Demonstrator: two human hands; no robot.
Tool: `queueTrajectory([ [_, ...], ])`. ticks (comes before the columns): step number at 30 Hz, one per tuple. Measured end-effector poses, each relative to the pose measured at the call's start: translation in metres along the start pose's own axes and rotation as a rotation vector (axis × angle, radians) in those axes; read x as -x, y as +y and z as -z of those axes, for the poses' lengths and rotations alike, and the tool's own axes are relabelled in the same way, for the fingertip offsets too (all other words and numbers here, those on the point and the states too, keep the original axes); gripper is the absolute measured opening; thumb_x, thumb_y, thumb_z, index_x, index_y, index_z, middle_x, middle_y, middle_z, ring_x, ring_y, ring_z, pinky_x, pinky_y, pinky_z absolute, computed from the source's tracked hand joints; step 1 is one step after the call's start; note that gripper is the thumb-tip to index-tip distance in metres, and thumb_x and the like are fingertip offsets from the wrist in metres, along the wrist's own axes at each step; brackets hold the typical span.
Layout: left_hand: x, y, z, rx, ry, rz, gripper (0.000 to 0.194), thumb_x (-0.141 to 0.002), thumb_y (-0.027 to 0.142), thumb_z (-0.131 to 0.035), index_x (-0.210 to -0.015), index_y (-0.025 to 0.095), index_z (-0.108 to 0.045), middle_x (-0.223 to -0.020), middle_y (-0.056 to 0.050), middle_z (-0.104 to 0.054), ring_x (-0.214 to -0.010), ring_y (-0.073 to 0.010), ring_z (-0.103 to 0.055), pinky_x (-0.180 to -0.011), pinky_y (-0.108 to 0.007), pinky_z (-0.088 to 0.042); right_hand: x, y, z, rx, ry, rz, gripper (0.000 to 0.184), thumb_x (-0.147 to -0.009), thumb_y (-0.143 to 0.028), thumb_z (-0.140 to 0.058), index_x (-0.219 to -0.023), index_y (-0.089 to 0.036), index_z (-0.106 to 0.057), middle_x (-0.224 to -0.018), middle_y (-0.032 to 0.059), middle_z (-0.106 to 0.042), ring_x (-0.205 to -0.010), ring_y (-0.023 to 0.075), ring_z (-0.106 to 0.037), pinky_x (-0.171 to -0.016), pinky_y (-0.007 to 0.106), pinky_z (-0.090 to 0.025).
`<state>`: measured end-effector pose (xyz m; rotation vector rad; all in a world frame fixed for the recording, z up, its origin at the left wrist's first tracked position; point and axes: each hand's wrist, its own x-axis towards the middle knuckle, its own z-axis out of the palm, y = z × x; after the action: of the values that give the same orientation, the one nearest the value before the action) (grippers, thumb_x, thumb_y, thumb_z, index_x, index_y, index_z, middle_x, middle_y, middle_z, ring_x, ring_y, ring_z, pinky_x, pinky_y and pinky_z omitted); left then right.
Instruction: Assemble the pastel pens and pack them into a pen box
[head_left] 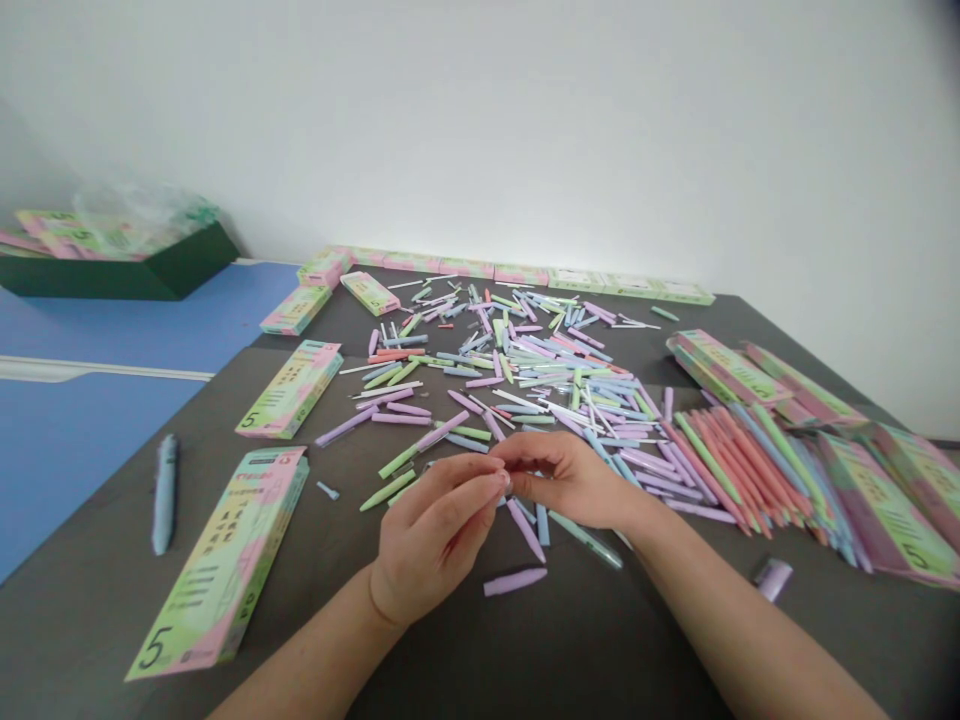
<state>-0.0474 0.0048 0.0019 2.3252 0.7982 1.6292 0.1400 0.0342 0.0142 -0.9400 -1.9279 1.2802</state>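
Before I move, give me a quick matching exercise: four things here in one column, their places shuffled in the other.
Things
1. Dark green box
2. Lone blue pen
3. Row of cartons
4. Left hand

Places
A. Along the far edge of the dark table, by the white wall
B. Fingertips meeting those of the right hand
C. On the blue surface, at the far left
D. Left of the nearest "5" carton

Right pairs: 1-C, 2-D, 3-A, 4-B
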Motion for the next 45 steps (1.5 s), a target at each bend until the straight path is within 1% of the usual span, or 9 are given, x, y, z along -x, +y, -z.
queueTrajectory([
  [6, 0.001, -0.004, -0.003, 0.041, 0.004, 0.093, 0.04, -0.073, -0.003, -0.063, -0.105, 0.02, -0.058, -0.1, -0.007, -0.065, -0.091, -0.0163, -0.065, -0.076, -0.025, -0.056, 0.0, 0.004, 0.002, 0.067, -0.002, -0.012, 0.018, -0.084, -0.024, -0.059, -0.098, -0.016, -0.068, -0.088, 0.005, -0.069, -0.079, 0.017, -0.064, -0.072, 0.028, -0.05],
  [14, 0.0, -0.017, -0.01, 0.383, 0.126, 0.632, 0.015, -0.082, 0.018, -0.06, -0.095, 0.021, -0.055, -0.091, -0.002, -0.062, -0.068, -0.0125, -0.065, -0.051, -0.02, -0.054, -0.004, 0.01, 0.003, 0.063, 0.085, -0.04, 0.022, -0.085, -0.03, -0.059, -0.095, -0.014, -0.07, -0.083, 0.0054, -0.066, -0.076, 0.0164, -0.059, -0.066, 0.026, -0.046],
  [18, -0.01, -0.02, -0.01, 0.51, 0.22, 0.788, 0.019, -0.077, 0.024, -0.067, -0.086, 0.018, -0.052, -0.081, -0.001, -0.064, -0.06, -0.0116, -0.063, -0.046, -0.02, -0.052, -0.007, 0.01, -0.002, 0.037, 0.135, -0.045, 0.025, -0.084, -0.035, -0.059, -0.094, -0.015, -0.07, -0.082, 0.0047, -0.066, -0.071, 0.0151, -0.058, -0.062, 0.025, -0.044],
  [21, -0.014, -0.028, -0.007, 0.52, 0.303, 0.829, 0.02, -0.077, 0.024, -0.069, -0.083, 0.016, -0.052, -0.075, 0.0, -0.064, -0.054, -0.0092, -0.059, -0.046, -0.019, -0.05, -0.013, 0.017, -0.001, 0.065, 0.182, -0.066, 0.023, -0.087, -0.029, -0.053, -0.098, -0.016, -0.069, -0.082, 0.0043, -0.067, -0.068, 0.0144, -0.059, -0.061, 0.026, -0.045],
  [24, -0.014, -0.039, -0.005, 0.599, 0.42, 0.838, 0.019, -0.075, 0.024, -0.07, -0.083, 0.016, -0.054, -0.073, 0.0, -0.065, -0.053, -0.0073, -0.056, -0.046, -0.017, -0.048, -0.018, 0.03, 0.004, 0.334, 0.253, -0.071, 0.022, -0.083, -0.015, -0.051, -0.092, -0.016, -0.07, -0.086, 0.0055, -0.069, -0.074, 0.0164, -0.061, -0.068, 0.028, -0.045],
  [29, -0.016, -0.045, -0.003, 0.746, 0.564, 0.936, 0.024, -0.067, 0.022, -0.075, -0.079, 0.015, -0.055, -0.066, 0.002, -0.064, -0.051, -0.0058, -0.055, -0.046, -0.015, -0.045, -0.019, 0.042, 0.01, 0.668, 0.181, -0.093, 0.024, -0.075, -0.005, -0.052, -0.084, -0.016, -0.072, -0.085, 0.0064, -0.07, -0.077, 0.0183, -0.062, -0.072, 0.03, -0.044],
  [33, -0.019, -0.043, -0.003, 0.777, 0.583, 0.978, 0.025, -0.066, 0.022, -0.076, -0.077, 0.015, -0.054, -0.062, 0.004, -0.062, -0.05, -0.0048, -0.054, -0.046, -0.014, -0.044, -0.02, 0.037, 0.004, 0.683, 0.086, -0.004, 0.022, -0.076, -0.004, -0.055, -0.083, -0.016, -0.072, -0.083, 0.0061, -0.069, -0.082, 0.0188, -0.061, -0.076, 0.029, -0.045],
  [38, -0.018, -0.045, -0.004, 0.801, 0.601, 0.982, 0.026, -0.064, 0.021, -0.076, -0.077, 0.015, -0.054, -0.062, 0.004, -0.063, -0.049, -0.0049, -0.054, -0.045, -0.014, -0.044, -0.031, 0.029, -0.016, 0.691, -0.072, 0.157, 0.018, -0.081, -0.01, -0.058, -0.089, -0.016, -0.072, -0.088, 0.0079, -0.068, -0.091, 0.02, -0.06, -0.084, 0.032, -0.044],
  [45, -0.017, -0.047, -0.004, 0.787, 0.59, 0.996, 0.027, -0.064, 0.024, -0.077, -0.077, 0.015, -0.054, -0.061, 0.004, -0.062, -0.047, -0.0044, -0.053, -0.046, -0.014, -0.043, -0.043, 0.021, -0.03, 0.776, -0.196, 0.136, 0.014, -0.08, -0.011, -0.06, -0.083, -0.015, -0.073, -0.1, 0.0115, -0.064, -0.086, 0.0188, -0.06, -0.083, 0.032, -0.044],
])
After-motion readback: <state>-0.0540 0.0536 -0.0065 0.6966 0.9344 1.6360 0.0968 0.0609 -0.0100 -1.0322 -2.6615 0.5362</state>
